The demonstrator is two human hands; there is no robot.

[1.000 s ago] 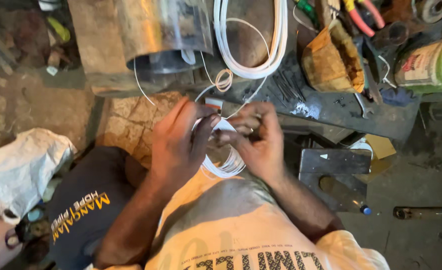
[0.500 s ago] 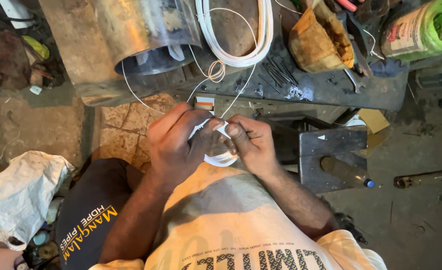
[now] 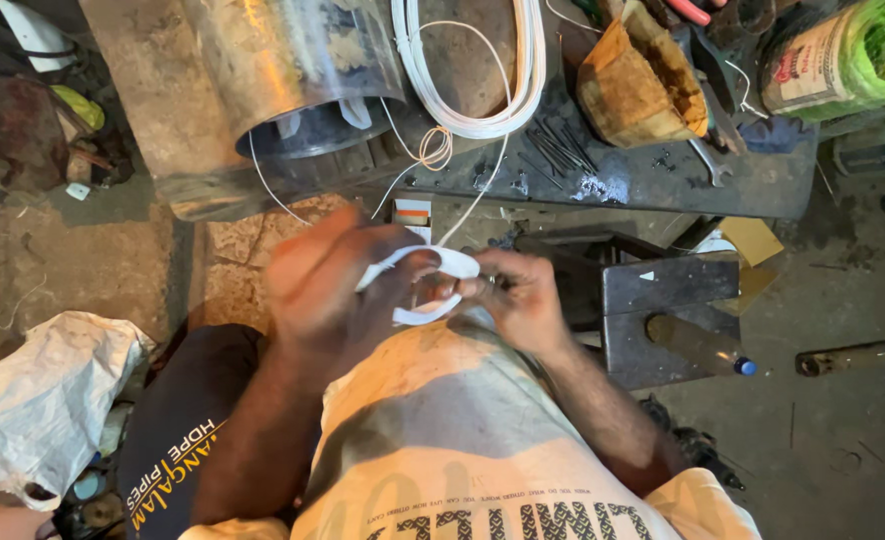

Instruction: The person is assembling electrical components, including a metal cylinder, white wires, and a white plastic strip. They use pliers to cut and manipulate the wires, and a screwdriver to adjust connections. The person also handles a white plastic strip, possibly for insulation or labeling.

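Both my hands are held in front of my chest, over a small loop of flat white cord (image 3: 433,288). My left hand (image 3: 328,285) is blurred and grips the loop's left side. My right hand (image 3: 518,295) pinches the loop's right side. A thin white strand (image 3: 483,195) runs from the loop up to a large coil of white cord (image 3: 473,75) on the dark workbench (image 3: 643,180). I wear a pale printed shirt.
A shiny metal cylinder (image 3: 283,70) lies on the bench at the left. A brown basket (image 3: 643,80), a green-topped can (image 3: 843,55), loose nails and a spanner (image 3: 708,160) sit at the right. A metal box (image 3: 668,320) with a bottle (image 3: 703,345) stands below. A white sack (image 3: 43,400) lies at left.
My hands have dropped slightly and spread a little apart, stretching the white loop wider. The left hand is moving fast and is blurred. The view has shifted up the bench.
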